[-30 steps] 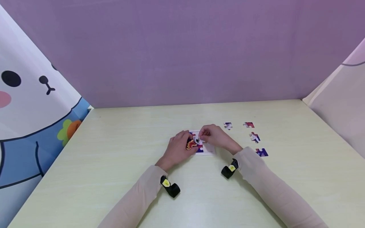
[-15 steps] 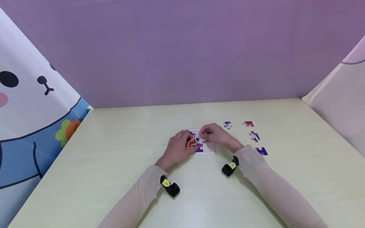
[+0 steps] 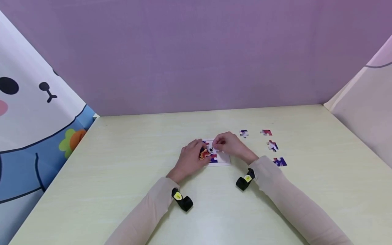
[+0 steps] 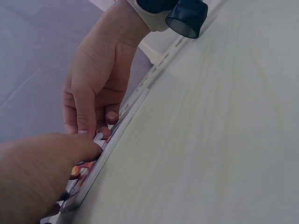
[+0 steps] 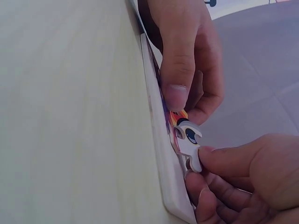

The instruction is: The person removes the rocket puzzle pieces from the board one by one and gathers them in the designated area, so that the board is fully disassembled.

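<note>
A small jigsaw board [image 3: 226, 160] with a white border lies mid-table, partly filled with colourful pieces. My left hand [image 3: 190, 156] rests over its left side, thumb pressing on the placed pieces and fingers spread toward the far edge. Between thumb and fingertips my right hand [image 3: 231, 146] pinches a white puzzle piece [image 5: 189, 144] printed with a cartoon eye. In the right wrist view this piece is tilted, one edge right at the orange and dark pieces by my left thumb. The bare right part of the board shows below my right hand.
Several loose puzzle pieces lie right of the board, among them a blue-and-white piece [image 3: 244, 133], a red one [image 3: 266, 132], a purple-and-white one [image 3: 272, 145] and a purple one [image 3: 280, 162] beside the right sleeve. A purple partition [image 3: 196, 58] stands behind the table.
The right hand shifts very slightly at the board, still pinching the piece. My left hand stays in place; the whole head view drifts a little.
</note>
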A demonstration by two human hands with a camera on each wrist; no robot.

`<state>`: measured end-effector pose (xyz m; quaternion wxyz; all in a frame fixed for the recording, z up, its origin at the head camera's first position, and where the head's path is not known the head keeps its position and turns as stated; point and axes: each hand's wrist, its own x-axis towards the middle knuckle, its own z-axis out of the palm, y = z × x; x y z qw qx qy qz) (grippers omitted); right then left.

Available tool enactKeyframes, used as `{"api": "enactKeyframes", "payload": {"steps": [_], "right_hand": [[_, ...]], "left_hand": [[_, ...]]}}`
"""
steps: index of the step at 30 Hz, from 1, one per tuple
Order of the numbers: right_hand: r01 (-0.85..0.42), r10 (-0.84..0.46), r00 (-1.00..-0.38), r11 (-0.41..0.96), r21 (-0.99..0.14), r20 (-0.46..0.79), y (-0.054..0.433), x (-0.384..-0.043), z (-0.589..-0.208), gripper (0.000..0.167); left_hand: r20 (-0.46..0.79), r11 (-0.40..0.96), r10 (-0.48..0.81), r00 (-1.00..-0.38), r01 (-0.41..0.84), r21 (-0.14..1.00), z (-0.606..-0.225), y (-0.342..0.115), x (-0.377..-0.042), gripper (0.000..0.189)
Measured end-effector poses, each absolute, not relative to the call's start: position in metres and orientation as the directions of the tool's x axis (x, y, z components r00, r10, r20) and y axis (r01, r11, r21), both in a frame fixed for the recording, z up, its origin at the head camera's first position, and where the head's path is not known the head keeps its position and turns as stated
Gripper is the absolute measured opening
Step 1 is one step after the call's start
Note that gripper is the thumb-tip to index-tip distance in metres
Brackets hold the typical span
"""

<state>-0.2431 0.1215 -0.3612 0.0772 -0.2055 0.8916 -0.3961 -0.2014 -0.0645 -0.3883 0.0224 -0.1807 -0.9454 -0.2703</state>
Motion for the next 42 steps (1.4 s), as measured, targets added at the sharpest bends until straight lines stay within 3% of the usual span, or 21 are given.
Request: {"api": "enactKeyframes", "payload": {"steps": [14,23,42], "right_hand": [[-0.198,-0.412,-0.909,0.559,-0.805,-0.063,0.125,-0.250,-0.361,0.013],[-0.174,-0.429,-0.898,0.540,-0.824,-0.092,0.128,-0.248,-0.356,0.014],[-0.185,-0.431,-0.894,0.599,-0.779,-0.119,0.162,-0.252,-0.324,0.015]], "left_hand": [[0.138,0.757,0.311,-0.940,0.333,0.562,-0.388,-0.064,-0.202,0.035],[0.133,0.773,0.307,-0.942,0.329,0.542,-0.388,-0.064,-0.202,0.038],[0.144,0.779,0.303,-0.942,0.331,0.533,-0.387,-0.067,-0.201,0.036]]}}
